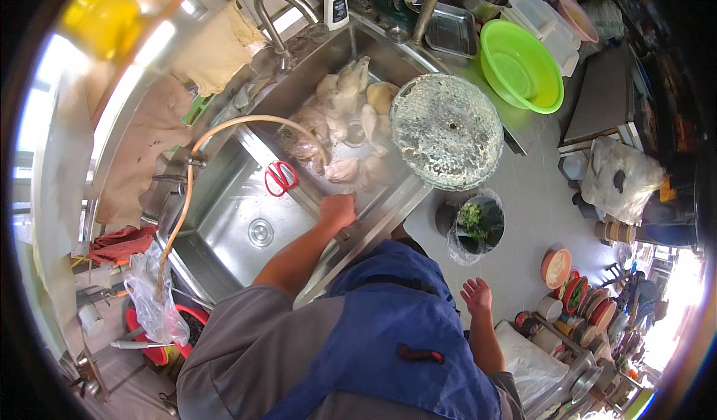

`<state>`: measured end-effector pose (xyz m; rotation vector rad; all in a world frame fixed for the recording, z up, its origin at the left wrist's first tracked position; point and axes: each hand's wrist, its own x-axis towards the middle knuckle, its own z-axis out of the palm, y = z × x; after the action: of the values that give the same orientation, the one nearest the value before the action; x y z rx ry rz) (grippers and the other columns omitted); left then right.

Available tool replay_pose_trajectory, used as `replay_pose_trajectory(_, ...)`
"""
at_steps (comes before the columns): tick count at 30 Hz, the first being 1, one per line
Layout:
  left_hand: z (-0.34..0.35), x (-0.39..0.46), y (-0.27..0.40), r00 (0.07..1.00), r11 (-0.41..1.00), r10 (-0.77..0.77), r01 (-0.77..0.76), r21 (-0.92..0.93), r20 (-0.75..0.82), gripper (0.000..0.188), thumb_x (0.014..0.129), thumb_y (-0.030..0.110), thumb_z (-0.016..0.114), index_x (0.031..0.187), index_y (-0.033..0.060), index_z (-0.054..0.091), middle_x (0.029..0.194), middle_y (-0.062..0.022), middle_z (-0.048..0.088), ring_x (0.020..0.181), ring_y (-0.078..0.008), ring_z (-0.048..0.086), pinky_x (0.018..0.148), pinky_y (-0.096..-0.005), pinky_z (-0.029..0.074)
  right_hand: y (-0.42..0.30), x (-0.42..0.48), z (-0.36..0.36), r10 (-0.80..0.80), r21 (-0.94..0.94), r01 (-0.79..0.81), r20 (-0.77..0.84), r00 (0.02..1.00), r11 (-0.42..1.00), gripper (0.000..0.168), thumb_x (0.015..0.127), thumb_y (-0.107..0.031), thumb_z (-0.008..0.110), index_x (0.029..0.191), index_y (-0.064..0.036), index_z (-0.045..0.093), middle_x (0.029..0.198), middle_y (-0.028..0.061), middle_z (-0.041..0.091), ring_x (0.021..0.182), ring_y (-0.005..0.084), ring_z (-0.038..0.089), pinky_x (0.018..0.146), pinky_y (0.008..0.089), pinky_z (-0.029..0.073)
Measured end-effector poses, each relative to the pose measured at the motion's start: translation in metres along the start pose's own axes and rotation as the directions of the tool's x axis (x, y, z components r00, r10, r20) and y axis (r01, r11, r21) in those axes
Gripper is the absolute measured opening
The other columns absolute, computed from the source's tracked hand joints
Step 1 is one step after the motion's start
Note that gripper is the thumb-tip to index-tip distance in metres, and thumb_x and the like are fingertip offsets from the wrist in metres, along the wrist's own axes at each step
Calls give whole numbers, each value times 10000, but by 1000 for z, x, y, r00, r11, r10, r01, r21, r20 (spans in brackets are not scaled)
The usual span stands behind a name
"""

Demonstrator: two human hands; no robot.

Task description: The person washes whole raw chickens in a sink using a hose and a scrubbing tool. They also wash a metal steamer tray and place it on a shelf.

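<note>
My left hand [338,210] is curled at the front of the sink, over the near side of the basin [313,199] with poultry. Whether its fingers hold anything is hidden. Just beyond it lie a pale piece of raw poultry [341,170] and several more pieces, with a whole plucked bird [348,92] farther back. A tan hose [246,119] arches across the divider and ends among the meat. Red-handled scissors [280,178] rest by the divider, their blades not clearly visible. Out to my right, my right hand [478,295] hangs empty with fingers spread.
A mottled round disc [446,131] overlaps the sink's right side. Below it stands a bag-lined bin [477,227] with green scraps. A second basin [224,218] lies left. The faucet [280,28], spray bottle [336,3] and green plastic basin [521,66] are at the back.
</note>
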<state>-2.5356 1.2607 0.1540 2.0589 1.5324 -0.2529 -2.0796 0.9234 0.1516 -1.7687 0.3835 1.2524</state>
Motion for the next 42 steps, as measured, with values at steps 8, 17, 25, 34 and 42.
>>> replay_pose_trajectory(8,5,92,-18,980,968,-131,95,-233,-148,325,847,276,649,1114,118,746,1083,-168,737,1054,-343,701,879,-475,556,-11,5,10,66,-117,-69,-26,997,991,609,1006,-371,520,1522,-76,385,1382,170,554,1219,366,571,1032,578,454)
replay_pose_trajectory(17,28,259,-39,945,944,-299,274,-181,-129,242,883,202,582,1028,78,730,1076,-182,734,1003,-375,715,847,-494,572,-37,23,22,161,-82,-168,-89,983,982,477,1008,-250,592,1432,-79,457,1267,187,624,1050,368,652,771,491,571)
replay_pose_trajectory(25,80,350,-60,962,961,-272,270,-64,-27,249,915,261,585,982,80,741,1046,-188,741,959,-368,734,813,-488,588,-50,25,14,281,30,-279,-65,958,960,413,967,-235,640,1344,-116,519,1089,147,692,884,320,695,649,461,577)
replay_pose_trajectory(34,67,375,-45,920,918,-391,390,-72,4,240,890,224,590,933,82,779,955,-205,757,901,-387,748,795,-489,597,-48,29,8,304,-88,-318,-146,941,944,326,943,-189,651,1257,-135,581,1004,113,714,839,287,709,671,463,593)
replay_pose_trajectory(42,72,356,-52,933,933,-342,324,-159,-110,210,891,268,604,910,98,724,907,-190,740,847,-391,726,751,-508,579,-52,34,0,301,-67,-306,-78,950,950,315,947,-189,644,1252,-140,584,1056,132,710,855,303,707,682,469,598)
